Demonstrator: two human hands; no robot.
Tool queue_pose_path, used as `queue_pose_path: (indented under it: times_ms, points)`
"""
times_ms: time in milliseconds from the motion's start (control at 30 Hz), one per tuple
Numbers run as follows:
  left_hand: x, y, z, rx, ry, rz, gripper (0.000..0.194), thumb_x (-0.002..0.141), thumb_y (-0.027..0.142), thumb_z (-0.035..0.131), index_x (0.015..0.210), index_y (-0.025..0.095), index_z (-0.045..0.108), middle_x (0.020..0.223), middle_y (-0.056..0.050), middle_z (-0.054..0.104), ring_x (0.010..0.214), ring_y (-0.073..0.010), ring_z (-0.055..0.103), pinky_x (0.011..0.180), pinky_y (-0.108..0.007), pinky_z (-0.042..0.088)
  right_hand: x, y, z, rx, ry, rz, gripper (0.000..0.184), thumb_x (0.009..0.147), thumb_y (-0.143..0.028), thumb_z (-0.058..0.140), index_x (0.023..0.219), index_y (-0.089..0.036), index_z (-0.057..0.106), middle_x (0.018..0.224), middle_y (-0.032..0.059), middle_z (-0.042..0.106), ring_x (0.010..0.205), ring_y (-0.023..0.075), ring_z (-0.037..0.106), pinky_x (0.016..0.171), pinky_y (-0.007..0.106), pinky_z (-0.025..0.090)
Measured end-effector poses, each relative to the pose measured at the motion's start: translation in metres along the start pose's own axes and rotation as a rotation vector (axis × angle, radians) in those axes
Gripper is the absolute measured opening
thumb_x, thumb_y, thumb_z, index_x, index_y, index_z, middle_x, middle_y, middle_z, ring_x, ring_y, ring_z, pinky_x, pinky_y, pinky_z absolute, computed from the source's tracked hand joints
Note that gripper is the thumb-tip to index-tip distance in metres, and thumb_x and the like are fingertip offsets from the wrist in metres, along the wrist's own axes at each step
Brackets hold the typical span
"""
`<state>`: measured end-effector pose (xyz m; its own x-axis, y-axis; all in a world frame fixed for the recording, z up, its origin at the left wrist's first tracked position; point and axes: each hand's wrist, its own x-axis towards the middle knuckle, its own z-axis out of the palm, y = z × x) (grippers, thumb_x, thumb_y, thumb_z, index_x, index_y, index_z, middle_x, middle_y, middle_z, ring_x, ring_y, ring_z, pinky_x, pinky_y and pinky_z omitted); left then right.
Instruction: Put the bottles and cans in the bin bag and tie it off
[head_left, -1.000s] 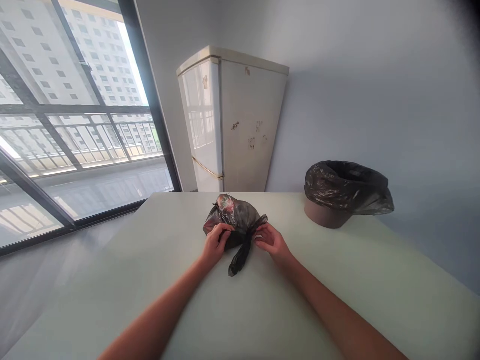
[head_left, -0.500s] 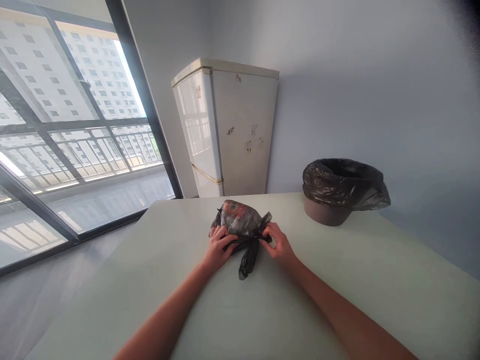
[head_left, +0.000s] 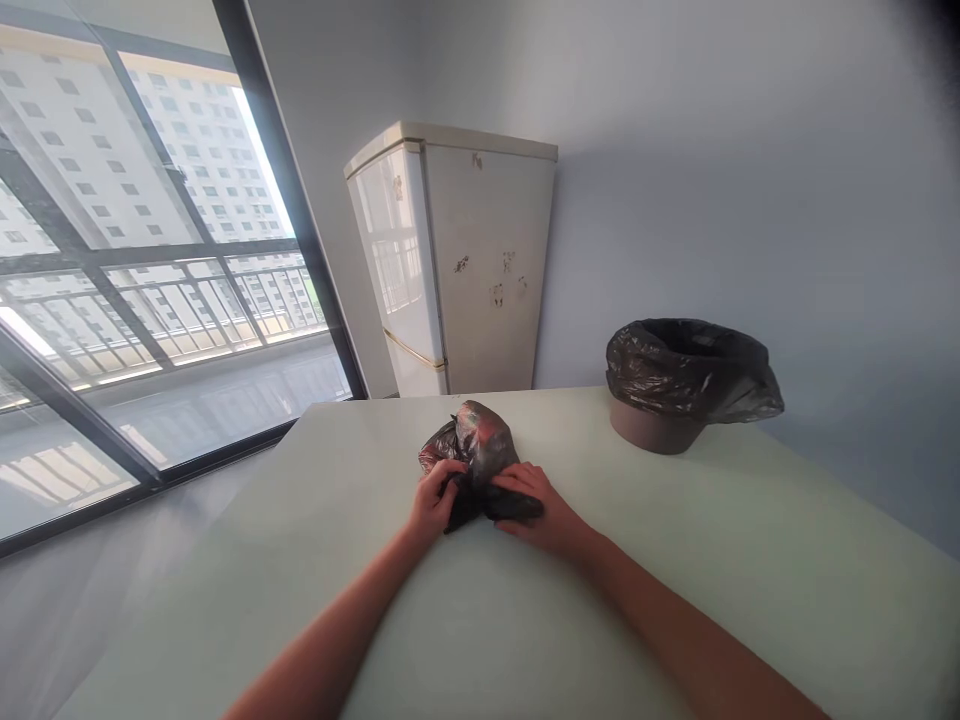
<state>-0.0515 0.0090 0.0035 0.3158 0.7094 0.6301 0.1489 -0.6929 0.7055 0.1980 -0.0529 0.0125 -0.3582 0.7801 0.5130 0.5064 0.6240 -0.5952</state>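
A small black plastic bag (head_left: 480, 450) with something red and green showing through lies on the pale table (head_left: 675, 580), near its middle. My left hand (head_left: 433, 500) pinches the bag's near left side with closed fingers. On the near right, my right hand (head_left: 540, 505) is closed over the bag's twisted black ends, which lie gathered between the two hands.
A brown bin (head_left: 656, 428) lined with a black bag (head_left: 690, 370) stands on the table at the back right. A white fridge (head_left: 457, 260) is against the wall behind the table. A large window (head_left: 135, 280) fills the left side.
The loose black tail that hung toward me is now drawn in under my hands. My right hand has shifted left over the bag's ends, and the bag looks more bunched.
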Motion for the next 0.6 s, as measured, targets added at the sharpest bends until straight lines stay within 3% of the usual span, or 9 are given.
queue_pose_path:
  times_ms: [100, 233, 300, 467, 600]
  points:
    - [-0.001, 0.0, 0.001, 0.048, 0.001, 0.045, 0.018, 0.099, 0.026, 0.048, 0.103, 0.021, 0.065, 0.098, -0.007, 0.069, 0.095, -0.0217, 0.065, 0.088, -0.036, 0.051, 0.001, -0.002, 0.008, -0.056, -0.022, -0.012, 0.037, 0.09, -0.026, 0.067, 0.127, -0.031, 0.069, 0.111, 0.0076, 0.072, 0.105, 0.029, 0.062, 0.096, 0.048, 0.043]
    - [0.003, -0.005, -0.007, 0.156, 0.142, -0.06, 0.019, 0.095, 0.019, 0.048, 0.102, 0.023, 0.065, 0.095, -0.005, 0.065, 0.09, -0.0208, 0.062, 0.081, -0.033, 0.05, 0.004, 0.008, 0.002, 0.134, 0.194, 0.174, 0.016, 0.093, -0.037, 0.067, 0.103, -0.028, 0.076, 0.093, 0.0057, 0.074, 0.09, 0.0268, 0.063, 0.09, 0.043, 0.043]
    - [0.007, -0.007, -0.01, 0.192, 0.189, -0.109, 0.019, 0.094, 0.017, 0.049, 0.1, 0.023, 0.066, 0.095, -0.005, 0.065, 0.09, -0.0211, 0.062, 0.081, -0.033, 0.049, 0.005, 0.013, -0.004, 0.183, 0.307, 0.262, 0.021, 0.094, -0.043, 0.065, 0.09, -0.026, 0.075, 0.081, 0.005, 0.068, 0.082, 0.025, 0.059, 0.084, 0.04, 0.043]
    - [0.012, -0.011, -0.014, 0.191, 0.289, -0.14, 0.015, 0.094, 0.021, 0.054, 0.096, 0.023, 0.069, 0.091, -0.005, 0.066, 0.093, -0.0229, 0.061, 0.084, -0.034, 0.048, 0.003, 0.016, -0.01, 0.271, 0.526, 0.418, 0.038, 0.099, -0.056, 0.053, 0.093, -0.021, 0.067, 0.079, 0.0015, 0.059, 0.073, 0.0189, 0.05, 0.07, 0.031, 0.04]
    - [0.014, -0.021, -0.019, 0.043, 0.395, -0.231, 0.012, 0.093, 0.028, 0.059, 0.095, 0.022, 0.07, 0.092, -0.003, 0.067, 0.089, -0.0209, 0.06, 0.085, -0.032, 0.046, 0.002, 0.023, -0.008, 0.354, 0.732, 0.509, 0.039, 0.099, -0.058, 0.05, 0.091, -0.021, 0.058, 0.077, -0.002, 0.053, 0.072, 0.0155, 0.046, 0.068, 0.027, 0.037]
